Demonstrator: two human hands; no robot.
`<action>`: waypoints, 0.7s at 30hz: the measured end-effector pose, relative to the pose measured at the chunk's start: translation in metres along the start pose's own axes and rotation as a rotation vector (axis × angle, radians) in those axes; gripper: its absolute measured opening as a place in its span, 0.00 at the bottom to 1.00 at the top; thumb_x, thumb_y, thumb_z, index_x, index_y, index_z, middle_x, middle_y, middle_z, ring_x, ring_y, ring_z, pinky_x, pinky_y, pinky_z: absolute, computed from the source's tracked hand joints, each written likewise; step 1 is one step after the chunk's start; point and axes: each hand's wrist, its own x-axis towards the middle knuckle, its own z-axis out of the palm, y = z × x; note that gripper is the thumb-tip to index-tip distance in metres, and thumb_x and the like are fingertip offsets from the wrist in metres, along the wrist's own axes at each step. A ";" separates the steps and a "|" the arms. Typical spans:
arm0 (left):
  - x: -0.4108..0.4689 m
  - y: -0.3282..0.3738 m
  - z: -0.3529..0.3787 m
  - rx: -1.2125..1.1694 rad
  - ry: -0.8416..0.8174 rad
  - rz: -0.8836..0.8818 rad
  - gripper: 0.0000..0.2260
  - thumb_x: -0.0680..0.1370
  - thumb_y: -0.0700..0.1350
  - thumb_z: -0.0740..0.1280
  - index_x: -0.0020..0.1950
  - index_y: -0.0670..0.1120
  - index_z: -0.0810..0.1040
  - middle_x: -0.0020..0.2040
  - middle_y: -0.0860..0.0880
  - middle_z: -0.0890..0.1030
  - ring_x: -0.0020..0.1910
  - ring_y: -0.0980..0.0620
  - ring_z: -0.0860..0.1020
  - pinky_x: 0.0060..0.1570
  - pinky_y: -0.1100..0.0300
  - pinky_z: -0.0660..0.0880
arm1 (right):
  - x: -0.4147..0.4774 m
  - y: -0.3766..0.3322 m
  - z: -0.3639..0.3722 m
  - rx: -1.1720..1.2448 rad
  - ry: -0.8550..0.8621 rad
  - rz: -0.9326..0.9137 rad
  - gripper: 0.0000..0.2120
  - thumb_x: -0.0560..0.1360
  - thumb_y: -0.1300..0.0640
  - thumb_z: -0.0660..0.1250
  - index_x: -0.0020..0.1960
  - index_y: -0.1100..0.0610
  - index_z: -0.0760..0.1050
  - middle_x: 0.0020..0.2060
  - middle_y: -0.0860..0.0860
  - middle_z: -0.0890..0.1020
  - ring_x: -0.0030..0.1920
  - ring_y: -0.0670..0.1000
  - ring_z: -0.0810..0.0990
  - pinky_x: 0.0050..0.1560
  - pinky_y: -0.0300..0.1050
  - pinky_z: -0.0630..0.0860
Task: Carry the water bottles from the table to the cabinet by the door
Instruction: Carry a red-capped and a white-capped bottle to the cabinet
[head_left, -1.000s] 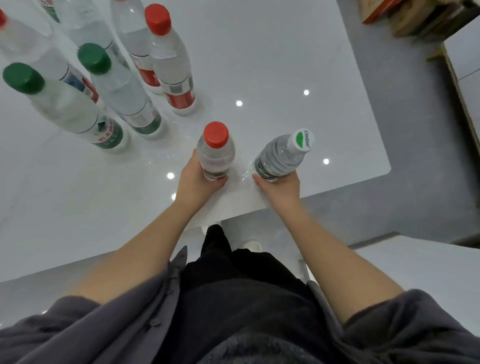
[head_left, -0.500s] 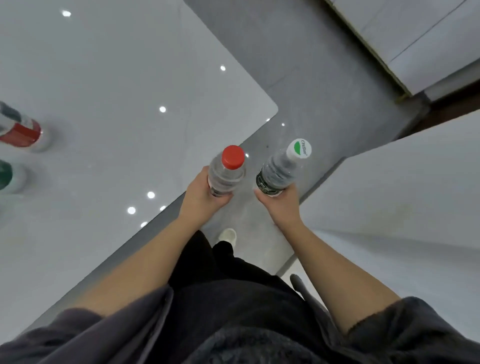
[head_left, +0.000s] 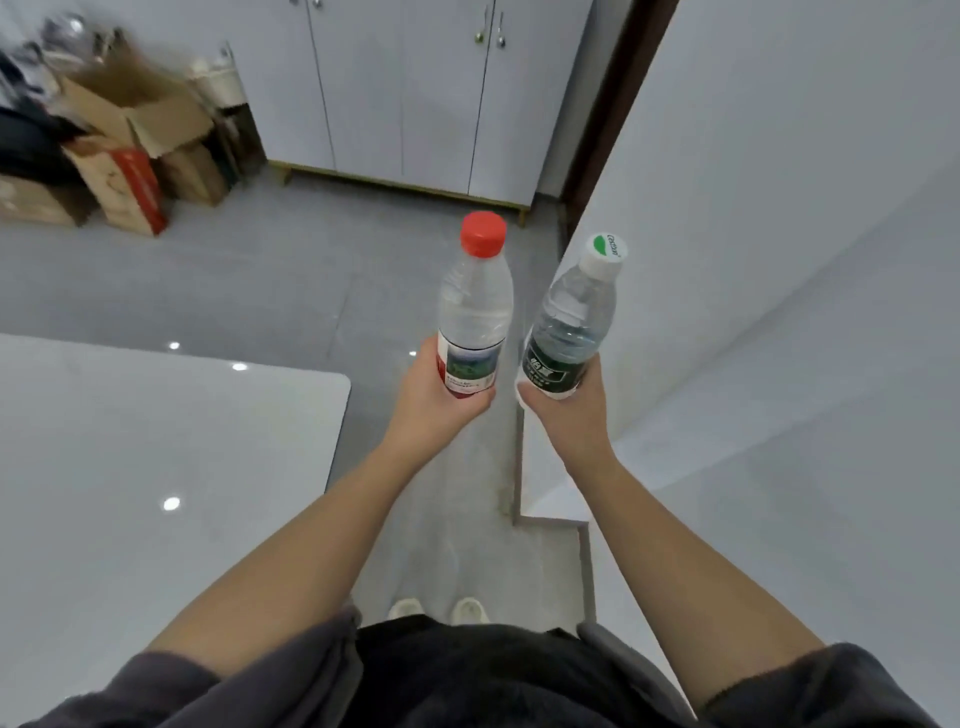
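— Where does it stand? I can only see the white table (head_left: 156, 493) from my corner.

— Use the table as your mark. Well beyond its far corner, against the back wall, is the pale cabinet (head_left: 405, 93) with its doors shut, just beside a dark door frame (head_left: 613, 104). I take that for the drop-off place. Off past the table's far left there's a heap of cardboard boxes (head_left: 130, 150).

— And the person?

— Standing just off the table's right edge, in the gap between it and a white wall (head_left: 779, 260), facing the cabinet. Both arms are out in front.

— Holding anything?

— Yes. The left hand (head_left: 441, 400) is wrapped round the base of a red-capped bottle (head_left: 475, 317), upright. The right hand (head_left: 566, 410) grips a white-capped bottle (head_left: 571, 327) low on its dark label, tilted a little to the right. The two bottles are near each other, not touching.

— So how far along?

— By my reckoning this pair is lifted clear and in transit, nothing set down at the cabinet. No bottles show on the table's visible part; whether others wait there, I can't tell.
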 end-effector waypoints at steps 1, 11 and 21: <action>0.006 0.010 0.000 -0.020 0.000 0.021 0.21 0.68 0.47 0.78 0.56 0.55 0.73 0.48 0.56 0.82 0.46 0.62 0.81 0.47 0.63 0.79 | 0.005 -0.011 -0.001 0.017 0.016 -0.007 0.27 0.66 0.63 0.78 0.58 0.45 0.70 0.51 0.42 0.81 0.52 0.42 0.81 0.52 0.41 0.77; 0.066 0.156 -0.031 -0.102 0.088 0.257 0.19 0.66 0.43 0.79 0.53 0.50 0.76 0.45 0.57 0.82 0.44 0.63 0.81 0.38 0.74 0.74 | 0.047 -0.155 -0.035 0.186 0.182 -0.282 0.31 0.66 0.60 0.77 0.66 0.49 0.70 0.55 0.42 0.81 0.57 0.46 0.80 0.62 0.53 0.77; 0.079 0.257 -0.073 -0.159 0.121 0.450 0.20 0.67 0.44 0.79 0.54 0.54 0.75 0.48 0.56 0.83 0.48 0.59 0.81 0.46 0.63 0.78 | 0.064 -0.265 -0.051 0.277 0.184 -0.439 0.36 0.67 0.60 0.77 0.70 0.48 0.67 0.60 0.45 0.79 0.60 0.48 0.79 0.64 0.54 0.76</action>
